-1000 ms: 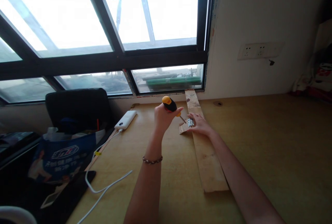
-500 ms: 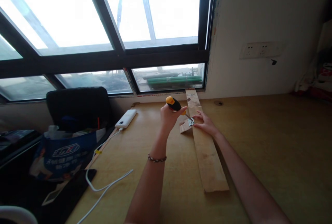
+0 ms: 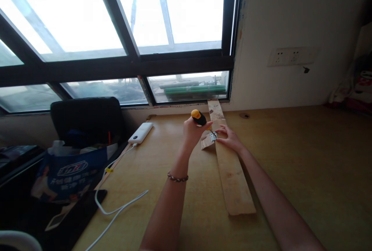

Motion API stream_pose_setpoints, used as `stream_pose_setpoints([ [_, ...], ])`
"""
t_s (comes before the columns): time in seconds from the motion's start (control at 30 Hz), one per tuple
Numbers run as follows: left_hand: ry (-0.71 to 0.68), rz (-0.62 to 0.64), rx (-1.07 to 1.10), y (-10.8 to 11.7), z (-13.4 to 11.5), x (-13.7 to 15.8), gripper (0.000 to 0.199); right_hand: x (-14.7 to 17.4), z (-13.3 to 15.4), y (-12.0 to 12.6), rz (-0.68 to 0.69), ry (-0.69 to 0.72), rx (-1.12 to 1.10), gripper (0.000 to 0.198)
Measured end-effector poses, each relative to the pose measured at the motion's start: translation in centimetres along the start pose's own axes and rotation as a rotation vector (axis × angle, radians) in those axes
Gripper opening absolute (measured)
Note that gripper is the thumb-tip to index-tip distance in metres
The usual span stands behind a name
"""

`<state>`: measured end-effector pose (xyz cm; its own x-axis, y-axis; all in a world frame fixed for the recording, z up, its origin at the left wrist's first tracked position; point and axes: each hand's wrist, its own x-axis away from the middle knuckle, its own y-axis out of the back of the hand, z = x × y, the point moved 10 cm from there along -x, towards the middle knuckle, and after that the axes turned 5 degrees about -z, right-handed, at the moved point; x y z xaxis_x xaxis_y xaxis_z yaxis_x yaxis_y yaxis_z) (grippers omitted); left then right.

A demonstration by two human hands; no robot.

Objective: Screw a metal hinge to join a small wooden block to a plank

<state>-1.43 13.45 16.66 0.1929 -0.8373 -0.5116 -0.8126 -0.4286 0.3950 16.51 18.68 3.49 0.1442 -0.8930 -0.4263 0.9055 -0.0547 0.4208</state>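
My left hand [image 3: 192, 134] is wrapped round the yellow and black handle of a screwdriver [image 3: 200, 118]. The screwdriver tilts, its tip down on a small metal hinge [image 3: 212, 137]. This hinge lies where a long wooden plank [image 3: 235, 181] meets a short wooden piece [image 3: 206, 143] on its left side. With thumb and forefinger, my right hand [image 3: 231, 139] grips the hinge at its right edge, and the hand rests over the plank. Any screw under the tip is too small to make out.
The plank lies lengthwise on a wooden table [image 3: 290, 173], its far end by the window frame. To the left are a white power bank [image 3: 141, 133] with a white cable [image 3: 116, 213], a black chair [image 3: 87, 121] and a blue bag [image 3: 72, 177]. A wall socket [image 3: 293, 56] is at right.
My left hand and the screwdriver handle have shifted slightly to the right, the handle tipping a little more upright. My right hand, the plank and the hinge stay practically in place.
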Motion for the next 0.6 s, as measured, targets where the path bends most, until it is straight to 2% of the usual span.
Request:
stream_pose_setpoints([
  [0.4,-0.033,0.020,-0.033,-0.4,0.0,0.0,0.032,0.0,-0.3,-0.2,0.009,0.005,-0.006,0.058],
  [0.6,-0.047,0.125,0.052,-1.6,-0.2,0.3,0.024,-0.1,-0.1,0.0,0.006,0.022,0.007,0.056],
])
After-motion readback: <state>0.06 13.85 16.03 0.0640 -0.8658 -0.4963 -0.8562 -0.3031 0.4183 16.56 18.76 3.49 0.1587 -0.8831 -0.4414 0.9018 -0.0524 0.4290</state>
